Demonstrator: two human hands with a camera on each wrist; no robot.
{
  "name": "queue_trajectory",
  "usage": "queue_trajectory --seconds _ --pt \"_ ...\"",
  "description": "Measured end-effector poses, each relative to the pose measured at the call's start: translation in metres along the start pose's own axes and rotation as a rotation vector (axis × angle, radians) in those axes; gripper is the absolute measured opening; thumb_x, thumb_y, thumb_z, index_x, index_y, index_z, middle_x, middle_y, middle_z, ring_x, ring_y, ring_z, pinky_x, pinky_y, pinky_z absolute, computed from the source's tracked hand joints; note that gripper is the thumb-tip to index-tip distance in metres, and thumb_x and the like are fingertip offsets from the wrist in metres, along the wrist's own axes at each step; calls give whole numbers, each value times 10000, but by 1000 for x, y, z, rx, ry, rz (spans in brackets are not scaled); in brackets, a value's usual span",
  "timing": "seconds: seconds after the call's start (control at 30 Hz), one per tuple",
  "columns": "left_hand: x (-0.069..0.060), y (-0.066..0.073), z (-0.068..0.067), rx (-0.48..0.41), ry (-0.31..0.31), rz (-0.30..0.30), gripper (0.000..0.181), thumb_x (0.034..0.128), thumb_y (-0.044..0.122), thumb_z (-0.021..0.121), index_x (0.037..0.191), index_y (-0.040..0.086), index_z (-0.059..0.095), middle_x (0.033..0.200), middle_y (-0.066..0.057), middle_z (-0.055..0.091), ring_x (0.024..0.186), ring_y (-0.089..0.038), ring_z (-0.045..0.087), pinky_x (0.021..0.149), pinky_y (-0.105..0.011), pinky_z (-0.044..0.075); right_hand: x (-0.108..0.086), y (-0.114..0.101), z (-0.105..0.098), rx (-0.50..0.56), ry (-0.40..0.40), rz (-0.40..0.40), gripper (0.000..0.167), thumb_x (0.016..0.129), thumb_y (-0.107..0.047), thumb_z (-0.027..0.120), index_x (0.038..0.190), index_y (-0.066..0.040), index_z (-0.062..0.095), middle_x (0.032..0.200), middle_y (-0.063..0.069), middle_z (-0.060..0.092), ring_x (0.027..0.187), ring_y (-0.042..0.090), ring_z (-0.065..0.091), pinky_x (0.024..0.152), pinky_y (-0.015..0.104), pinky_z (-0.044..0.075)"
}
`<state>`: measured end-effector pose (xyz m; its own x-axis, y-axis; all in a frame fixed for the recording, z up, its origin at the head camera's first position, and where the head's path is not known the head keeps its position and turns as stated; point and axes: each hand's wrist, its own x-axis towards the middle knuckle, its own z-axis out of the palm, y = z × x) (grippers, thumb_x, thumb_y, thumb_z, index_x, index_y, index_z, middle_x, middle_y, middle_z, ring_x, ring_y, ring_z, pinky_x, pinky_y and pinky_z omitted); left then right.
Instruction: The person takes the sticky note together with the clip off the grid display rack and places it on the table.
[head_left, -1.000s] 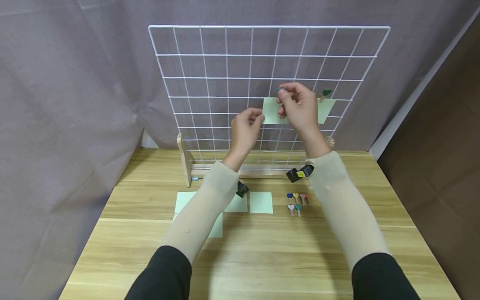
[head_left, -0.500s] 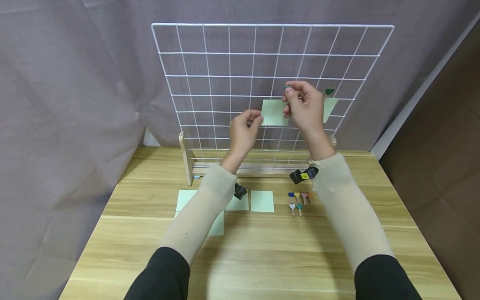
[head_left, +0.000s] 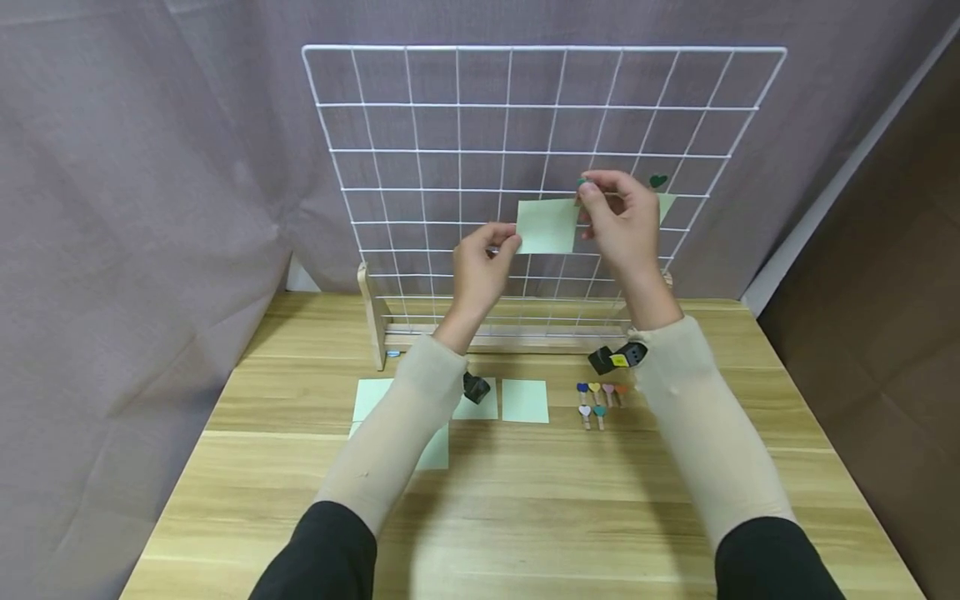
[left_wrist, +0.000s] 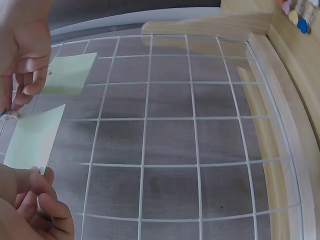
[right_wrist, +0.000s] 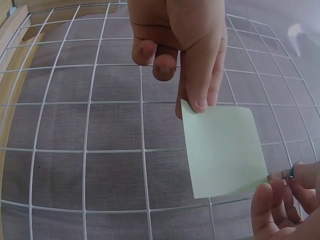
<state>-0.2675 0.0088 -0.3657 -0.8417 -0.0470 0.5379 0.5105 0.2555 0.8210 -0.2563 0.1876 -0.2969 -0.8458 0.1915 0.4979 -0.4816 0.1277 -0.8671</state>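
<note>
A pale green square note [head_left: 547, 227] is held up in front of the white wire grid [head_left: 420, 171]. My left hand [head_left: 480, 265] pinches its left edge between thumb and fingers. My right hand [head_left: 621, 218] pinches a small wooden clothespin [right_wrist: 282, 174] with a teal heart. The clothespin's tip meets the note's upper right corner; whether it bites the paper or a wire is unclear. Behind the right hand, another green note [left_wrist: 70, 73] hangs on the grid under a dark green heart clothespin [head_left: 658, 181].
Several green notes [head_left: 525, 402] lie on the wooden table [head_left: 525, 517], partly under the left forearm. To their right are several heart clothespins [head_left: 599, 412] in two rows. A wooden stand [head_left: 371, 321] supports the grid. Grey cloth [head_left: 150, 208] hangs behind.
The held note has shifted slightly left, along with my left hand. My right hand has moved right and a little down, still pinching the clothespin, and now covers more of the hanging note.
</note>
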Motion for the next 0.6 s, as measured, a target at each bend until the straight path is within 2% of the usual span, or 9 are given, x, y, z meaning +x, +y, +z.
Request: queue_trajectory --seconds 0.3,0.5,0.6 --pt "-3 -5 -8 -55 -8 -14 127 979 25 709 1049 -65 765 948 -191 767 817 -249 683 676 -179 494 -5 0 -9 -35 9 16 142 1020 -35 666 1113 54 727 864 -22 658 608 77 568 546 175 521" --pt "-2 -8 -14 -38 -13 -29 133 985 44 711 1054 -56 765 958 -186 769 671 -148 622 610 -176 482 -6 5 -12 -34 8 17 116 1016 -24 664 1092 19 739 854 -34 663 593 62 563 561 164 515" --pt "-2 -9 -17 -43 -8 -38 133 983 41 712 1052 -59 766 955 -191 766 678 -109 604 618 -170 479 -7 7 -13 -32 7 13 116 1013 -18 662 1087 31 737 845 -42 664 587 53 561 570 156 511"
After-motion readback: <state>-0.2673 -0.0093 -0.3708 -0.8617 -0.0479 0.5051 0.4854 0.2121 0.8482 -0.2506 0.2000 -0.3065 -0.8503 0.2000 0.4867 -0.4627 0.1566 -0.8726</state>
